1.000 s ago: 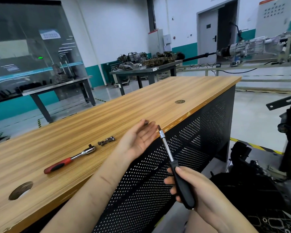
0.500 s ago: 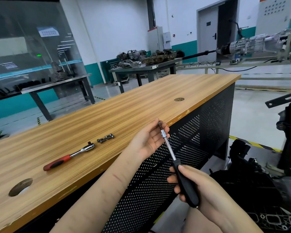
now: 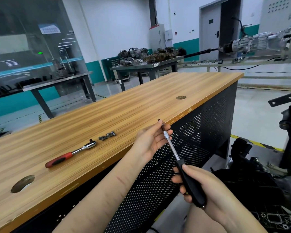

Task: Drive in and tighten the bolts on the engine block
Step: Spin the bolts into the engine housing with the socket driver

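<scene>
My right hand (image 3: 213,190) grips the black handle of a socket driver (image 3: 190,182), whose chrome shaft slants up to the left. My left hand (image 3: 151,140) has its fingers closed around the socket end of the shaft, where a dark bolt (image 3: 159,119) sticks out above my fingertips. Both hands are just off the front edge of the wooden workbench (image 3: 141,105). The dark engine block (image 3: 265,182) lies low on the right, partly cut off by the frame edge.
On the bench lie a red-handled ratchet (image 3: 71,153) and a small metal adapter piece (image 3: 107,136). The bench top has a round cable hole (image 3: 23,183) at the near left. The bench's black perforated panel (image 3: 200,137) faces me. Steel tables with engine parts (image 3: 149,56) stand behind.
My left hand went from open beside the driver's tip to closed around it, with the bolt now at the socket. The driver has shifted slightly right and up.
</scene>
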### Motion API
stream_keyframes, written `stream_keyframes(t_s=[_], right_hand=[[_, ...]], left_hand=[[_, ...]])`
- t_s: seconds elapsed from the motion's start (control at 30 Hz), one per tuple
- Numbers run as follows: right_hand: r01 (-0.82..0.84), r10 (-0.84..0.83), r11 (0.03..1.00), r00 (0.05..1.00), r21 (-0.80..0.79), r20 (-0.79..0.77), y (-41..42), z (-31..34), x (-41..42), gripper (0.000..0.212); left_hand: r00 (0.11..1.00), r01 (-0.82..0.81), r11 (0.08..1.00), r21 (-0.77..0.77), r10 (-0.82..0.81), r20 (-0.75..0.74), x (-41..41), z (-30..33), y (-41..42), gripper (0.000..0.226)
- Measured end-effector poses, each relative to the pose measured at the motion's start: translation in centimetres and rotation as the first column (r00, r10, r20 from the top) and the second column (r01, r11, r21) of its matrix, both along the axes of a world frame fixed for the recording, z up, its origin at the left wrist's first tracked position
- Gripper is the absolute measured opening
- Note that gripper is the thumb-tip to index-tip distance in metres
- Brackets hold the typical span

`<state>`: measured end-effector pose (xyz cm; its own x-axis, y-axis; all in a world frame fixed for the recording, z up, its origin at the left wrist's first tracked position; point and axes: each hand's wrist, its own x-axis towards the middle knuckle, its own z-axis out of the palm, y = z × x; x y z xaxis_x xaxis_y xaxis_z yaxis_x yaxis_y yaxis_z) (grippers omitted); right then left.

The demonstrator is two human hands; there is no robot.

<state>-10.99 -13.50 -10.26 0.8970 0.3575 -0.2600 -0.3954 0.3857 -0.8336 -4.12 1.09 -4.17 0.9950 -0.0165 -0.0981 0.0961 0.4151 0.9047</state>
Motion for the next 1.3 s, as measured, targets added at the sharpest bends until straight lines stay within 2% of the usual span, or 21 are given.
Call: stream_keyframes(t_s=[0.2,0.4,0.8,0.97,1.1,1.3], right_hand=[[0.128,-0.124,0.989,0.99,-0.071,0.068,-0.3,-0.4,-0.1,0.02],[0.291,-0.282,0.95,0.956,-0.116,0.085,-2.6,-1.6,-0.5,0.017],[0.584,-0.595,0.802,0.8,-0.124,-0.083,-9.8,-5.4,-5.2,0.022],[0.642,-0.651,0.758,0.734,-0.111,-0.197,-11.1,-7.5,-7.1,0.023],[0.672,-0.66,0.738,0.696,-0.067,-0.284,-11.5,-8.4,-7.5,0.015],[0.665,-0.626,0.747,0.688,-0.027,-0.368,-12.2,-9.2,-7.4,0.009]], left_hand=[[1.0,-0.02,1.0,0.016,0.02,0.019,0.2,-0.6,-1.3,0.013],[0.999,0.013,1.0,-0.016,-0.014,-0.042,1.0,-1.7,-6.1,0.015],[0.928,0.309,0.95,-0.044,-0.311,-0.206,-0.7,-7.1,-19.1,0.022],[0.904,0.351,0.936,-0.028,-0.346,-0.251,-2.2,-10.1,-22.5,0.024],[0.889,0.407,0.909,0.092,-0.372,-0.268,-2.6,-11.3,-24.4,0.02],[0.902,0.432,0.809,0.398,-0.391,-0.183,-2.6,-12.3,-25.6,0.016]])
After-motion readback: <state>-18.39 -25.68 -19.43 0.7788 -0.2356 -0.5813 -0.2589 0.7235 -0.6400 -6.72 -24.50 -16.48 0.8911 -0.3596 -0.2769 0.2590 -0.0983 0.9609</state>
